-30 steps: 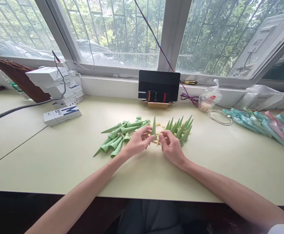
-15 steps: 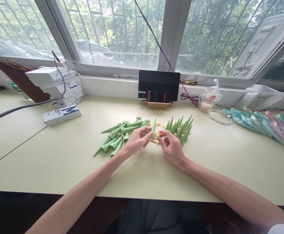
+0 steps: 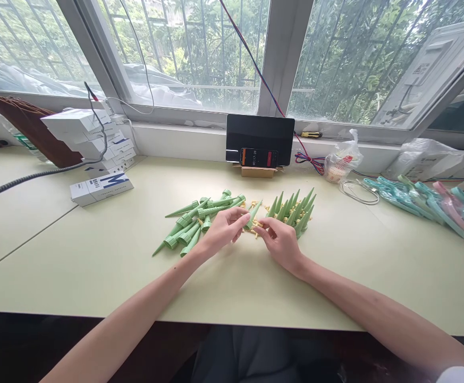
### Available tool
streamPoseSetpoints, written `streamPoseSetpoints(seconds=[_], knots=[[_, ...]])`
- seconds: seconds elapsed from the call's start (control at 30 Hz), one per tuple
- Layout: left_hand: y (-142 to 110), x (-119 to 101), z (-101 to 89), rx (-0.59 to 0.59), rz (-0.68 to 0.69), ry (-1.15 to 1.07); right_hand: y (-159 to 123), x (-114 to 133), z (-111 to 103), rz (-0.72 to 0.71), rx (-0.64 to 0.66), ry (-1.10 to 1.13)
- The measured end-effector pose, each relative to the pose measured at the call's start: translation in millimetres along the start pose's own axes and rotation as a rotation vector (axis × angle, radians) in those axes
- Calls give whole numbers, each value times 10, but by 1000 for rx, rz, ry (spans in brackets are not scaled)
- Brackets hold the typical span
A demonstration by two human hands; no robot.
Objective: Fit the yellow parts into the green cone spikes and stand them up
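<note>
My left hand (image 3: 222, 231) pinches a green plastic cone spike (image 3: 253, 214) by its wide end, and the spike tilts to the right. Close beside it, my right hand (image 3: 280, 242) has its fingers curled over small yellow parts (image 3: 257, 225) on the table; what they grip is too small to make out. A loose pile of green spikes (image 3: 194, 221) lies flat to the left of my hands. A cluster of spikes standing point-up (image 3: 295, 208) is just behind my right hand.
A dark tablet (image 3: 260, 138) with a phone (image 3: 259, 158) leaning on it stands at the window sill. White boxes (image 3: 92, 142) are stacked at the back left, and a cable (image 3: 24, 178) runs across there. A plastic bag (image 3: 341, 159) and pastel clips (image 3: 429, 205) lie at the right.
The spike in my left hand has tipped from upright to leaning right. My right hand has shifted slightly toward the yellow parts.
</note>
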State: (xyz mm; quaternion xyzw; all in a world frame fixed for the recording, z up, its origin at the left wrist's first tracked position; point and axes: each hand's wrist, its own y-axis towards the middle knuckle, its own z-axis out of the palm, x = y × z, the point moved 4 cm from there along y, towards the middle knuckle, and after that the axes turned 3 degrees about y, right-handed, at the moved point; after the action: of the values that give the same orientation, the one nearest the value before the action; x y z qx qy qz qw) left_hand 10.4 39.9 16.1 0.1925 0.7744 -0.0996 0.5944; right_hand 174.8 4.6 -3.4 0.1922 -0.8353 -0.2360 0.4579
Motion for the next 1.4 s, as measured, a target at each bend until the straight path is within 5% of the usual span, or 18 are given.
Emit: streamPoseSetpoints(seconds=[1.4], knots=[[-6,21,49,141,68,-135,-52,13,0,-30,2,-15]])
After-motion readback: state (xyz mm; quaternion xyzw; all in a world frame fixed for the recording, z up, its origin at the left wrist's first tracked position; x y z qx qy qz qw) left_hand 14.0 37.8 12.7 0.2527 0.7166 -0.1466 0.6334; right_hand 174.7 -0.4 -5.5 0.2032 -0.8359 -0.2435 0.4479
